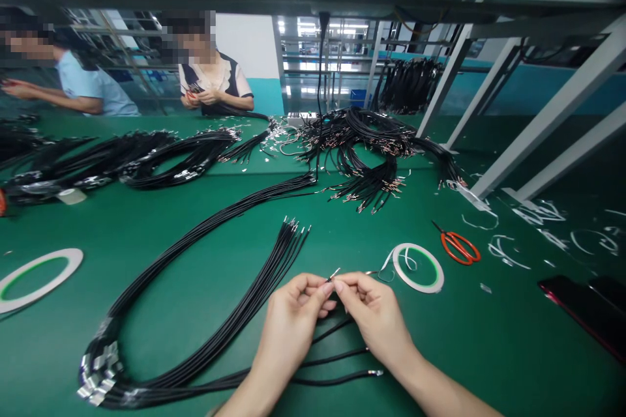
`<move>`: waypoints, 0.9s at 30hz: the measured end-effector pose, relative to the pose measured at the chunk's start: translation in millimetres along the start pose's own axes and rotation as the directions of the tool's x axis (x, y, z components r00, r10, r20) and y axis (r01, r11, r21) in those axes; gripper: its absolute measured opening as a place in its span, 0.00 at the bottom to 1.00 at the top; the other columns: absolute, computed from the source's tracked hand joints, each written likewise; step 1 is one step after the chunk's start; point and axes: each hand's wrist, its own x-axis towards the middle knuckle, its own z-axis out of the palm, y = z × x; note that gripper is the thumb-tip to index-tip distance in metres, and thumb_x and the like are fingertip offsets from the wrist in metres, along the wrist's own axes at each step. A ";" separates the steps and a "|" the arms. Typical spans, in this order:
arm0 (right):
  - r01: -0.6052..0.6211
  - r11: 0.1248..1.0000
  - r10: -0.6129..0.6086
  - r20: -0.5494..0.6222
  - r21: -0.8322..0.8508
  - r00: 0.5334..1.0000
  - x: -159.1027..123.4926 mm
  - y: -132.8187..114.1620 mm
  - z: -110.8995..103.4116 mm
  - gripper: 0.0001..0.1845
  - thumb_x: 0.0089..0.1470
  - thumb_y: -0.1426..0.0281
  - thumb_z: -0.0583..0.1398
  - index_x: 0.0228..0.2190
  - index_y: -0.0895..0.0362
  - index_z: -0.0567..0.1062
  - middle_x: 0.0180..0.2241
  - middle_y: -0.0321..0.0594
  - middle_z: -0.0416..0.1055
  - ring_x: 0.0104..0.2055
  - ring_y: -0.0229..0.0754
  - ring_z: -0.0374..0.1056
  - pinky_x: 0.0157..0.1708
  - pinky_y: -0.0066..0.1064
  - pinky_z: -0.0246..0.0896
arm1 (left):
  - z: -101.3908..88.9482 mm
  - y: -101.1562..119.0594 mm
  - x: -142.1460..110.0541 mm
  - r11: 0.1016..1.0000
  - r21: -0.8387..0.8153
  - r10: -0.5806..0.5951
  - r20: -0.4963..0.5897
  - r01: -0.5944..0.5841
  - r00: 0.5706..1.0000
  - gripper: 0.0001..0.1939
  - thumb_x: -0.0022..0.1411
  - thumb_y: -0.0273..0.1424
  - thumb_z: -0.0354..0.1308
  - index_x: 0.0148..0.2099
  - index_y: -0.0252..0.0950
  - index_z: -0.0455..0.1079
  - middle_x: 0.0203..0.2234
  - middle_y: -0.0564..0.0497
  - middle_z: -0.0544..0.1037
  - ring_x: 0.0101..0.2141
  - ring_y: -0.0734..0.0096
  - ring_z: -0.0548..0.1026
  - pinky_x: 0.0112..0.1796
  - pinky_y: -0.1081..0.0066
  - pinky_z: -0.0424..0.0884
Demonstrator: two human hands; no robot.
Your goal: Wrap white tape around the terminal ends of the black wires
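My left hand (292, 316) and my right hand (372, 310) meet at the near middle of the green table (205, 260), fingertips pinched together on the metal-tipped end of a thin black wire (334, 273). A few loose black wires (337, 357) run under my hands toward the right, one ending in a metal terminal. A long bundle of black wires (235, 300) loops from my hands to the left, taped at its bend near the lower left. Its bare tips fan out just above my hands.
A white tape roll (418, 267) lies right of my hands, orange-handled scissors (458, 246) beyond it. Another tape ring (36, 277) lies at far left. Piles of black wires (362, 143) cover the back. A dark flat device (587, 309) sits at right. Two people work across the table.
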 end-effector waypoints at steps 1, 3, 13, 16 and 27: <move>0.001 1.000 -0.001 0.006 -0.002 1.000 -0.3 0.7 0.1 0.09 0.56 0.66 0.60 0.34 0.58 0.78 0.25 0.36 0.73 0.27 0.36 0.65 0.27 0.25 0.59 | 0.0 -0.4 -0.1 1.000 -0.001 -0.003 -0.006 0.003 1.000 0.12 0.53 0.36 0.63 0.33 0.31 0.72 0.23 0.49 0.78 0.25 0.70 0.78 0.27 0.75 0.73; 0.002 1.000 -0.002 0.010 -0.012 1.000 -0.5 1.3 0.3 0.09 0.56 0.66 0.60 0.34 0.58 0.78 0.25 0.36 0.73 0.27 0.36 0.65 0.28 0.25 0.59 | 0.2 0.1 -0.1 0.998 -0.046 -0.039 0.002 0.039 0.999 0.13 0.52 0.37 0.64 0.32 0.30 0.72 0.22 0.50 0.78 0.24 0.69 0.78 0.26 0.75 0.74; -0.019 1.000 0.019 0.035 -0.005 0.999 2.2 -5.3 -0.4 0.09 0.55 0.67 0.61 0.30 0.58 0.79 0.24 0.35 0.73 0.24 0.33 0.62 0.25 0.23 0.57 | -4.0 7.0 0.1 0.943 -0.263 -0.164 0.165 0.203 0.973 0.14 0.51 0.37 0.65 0.28 0.29 0.72 0.16 0.53 0.74 0.15 0.79 0.71 0.18 0.80 0.67; -0.040 0.999 0.040 0.046 -0.004 0.998 3.1 -6.6 -0.6 0.09 0.55 0.66 0.61 0.29 0.59 0.79 0.23 0.35 0.72 0.24 0.33 0.61 0.26 0.24 0.56 | -5.1 9.9 -1.2 0.926 -0.293 -0.178 0.223 0.240 0.958 0.14 0.53 0.37 0.64 0.27 0.29 0.71 0.13 0.54 0.72 0.13 0.83 0.66 0.17 0.82 0.64; -0.039 0.997 0.039 0.006 -0.073 0.999 0.7 0.4 -0.3 0.11 0.56 0.64 0.59 0.32 0.59 0.78 0.24 0.36 0.72 0.24 0.35 0.63 0.25 0.25 0.57 | 0.0 3.2 2.6 0.986 -0.156 -0.044 0.084 0.056 0.996 0.17 0.51 0.42 0.64 0.27 0.32 0.69 0.14 0.53 0.73 0.15 0.76 0.70 0.19 0.77 0.68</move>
